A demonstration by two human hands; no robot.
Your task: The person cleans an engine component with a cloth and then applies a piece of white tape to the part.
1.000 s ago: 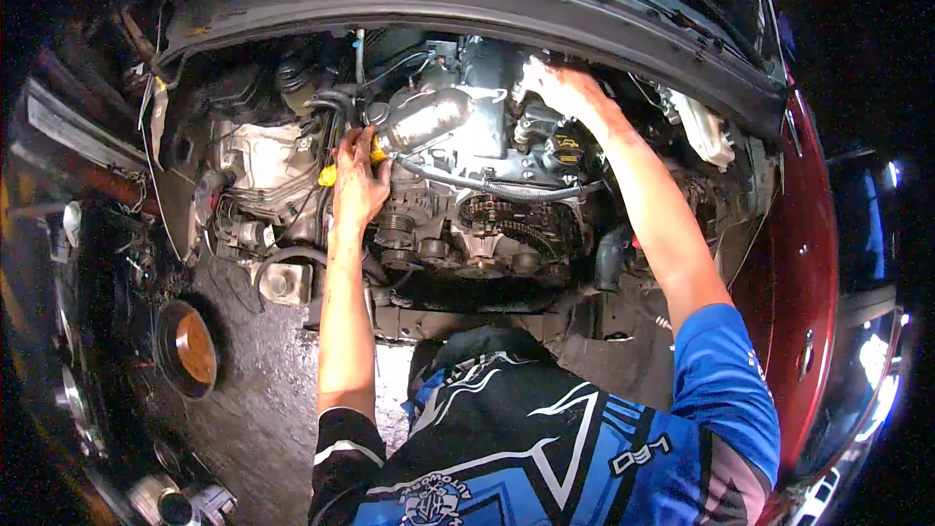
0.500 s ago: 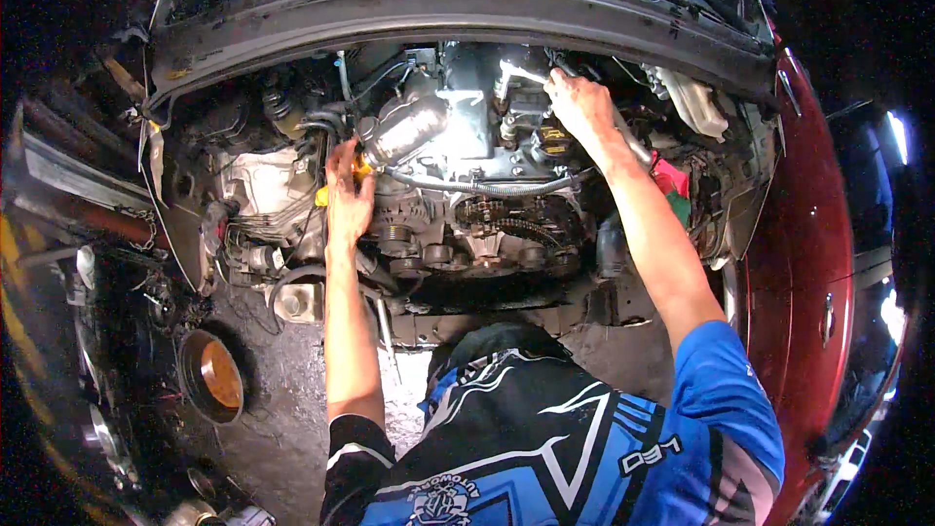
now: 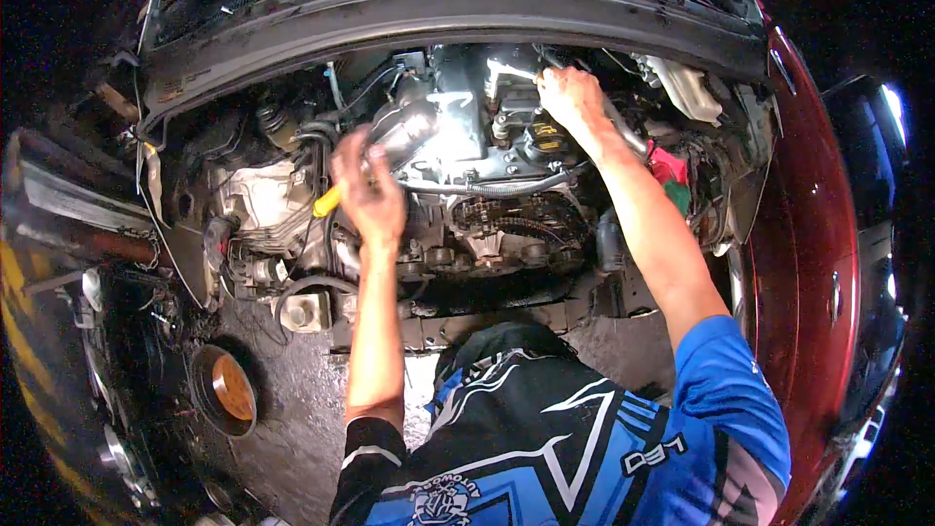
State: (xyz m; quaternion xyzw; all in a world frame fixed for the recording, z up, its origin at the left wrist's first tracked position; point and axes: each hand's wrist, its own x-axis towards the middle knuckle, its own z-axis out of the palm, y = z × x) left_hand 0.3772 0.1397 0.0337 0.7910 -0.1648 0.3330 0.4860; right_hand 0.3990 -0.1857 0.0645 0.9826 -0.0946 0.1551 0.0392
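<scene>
Movement is confined chiefly to the bare left hand (image 3: 370, 183): compared with half a second ago, it sits further right, blurred, its fingers apart rather than gathered at the lower end of the silver, rounded metal canister (image 3: 409, 132). No grip shows; what lies beneath the palm cannot be told. A yellow, rod-shaped handle (image 3: 327, 202) lies just beside the hand's outer edge; contact is unconfirmed.

The bare right hand (image 3: 573, 94) is unchanged in hold, closed around the right end of a shiny silver metal bar (image 3: 511, 69). That bar lies at the rear of the engine, beside the right edge of the grey, rectangular metal cover (image 3: 460, 132) and above the round black cap with yellow markings (image 3: 545, 139).

Assessment: the left hand appears freed from the canister's end, leaving the work in hand resting, in this judgement, on the right hand and its bar.
</scene>
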